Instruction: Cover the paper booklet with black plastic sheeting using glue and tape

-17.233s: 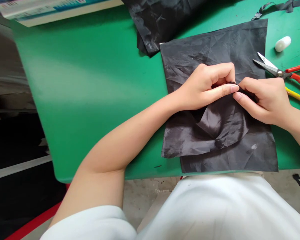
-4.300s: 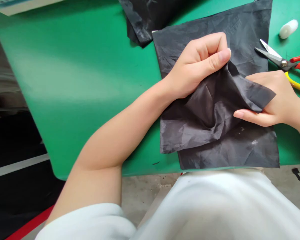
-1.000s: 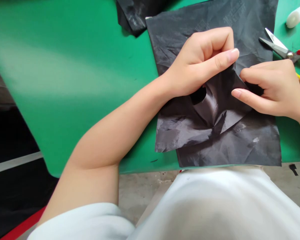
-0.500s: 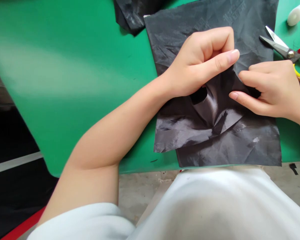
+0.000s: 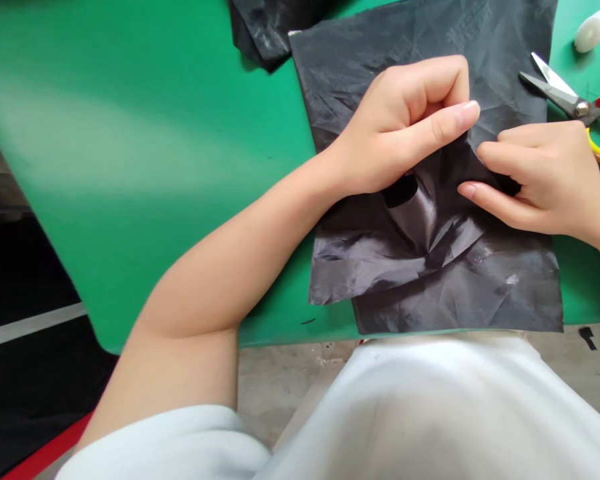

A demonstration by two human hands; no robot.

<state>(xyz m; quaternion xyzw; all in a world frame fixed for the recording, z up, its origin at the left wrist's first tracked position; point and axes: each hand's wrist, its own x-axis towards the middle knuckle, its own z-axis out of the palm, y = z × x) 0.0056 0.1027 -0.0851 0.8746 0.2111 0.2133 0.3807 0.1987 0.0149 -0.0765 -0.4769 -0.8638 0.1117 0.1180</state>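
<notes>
Black fabric (image 5: 460, 293) lies in creased layers near the table's front edge, with a dark opening in it below my left hand. My left hand (image 5: 415, 120) is closed on a raised fold of this fabric, thumb against the curled index finger. Just right of it, my right hand (image 5: 545, 177) also grips the fabric, its fingers curled and its thumb reaching left over the cloth. The fabric is pulled into folds below both hands. The tips of several fingers are hidden.
Open scissors (image 5: 580, 107) with red and yellow handles lie right of the fabric on the green table (image 5: 130, 173). A white object (image 5: 597, 29) is at the top right. Another black cloth piece (image 5: 267, 30) lies at the top.
</notes>
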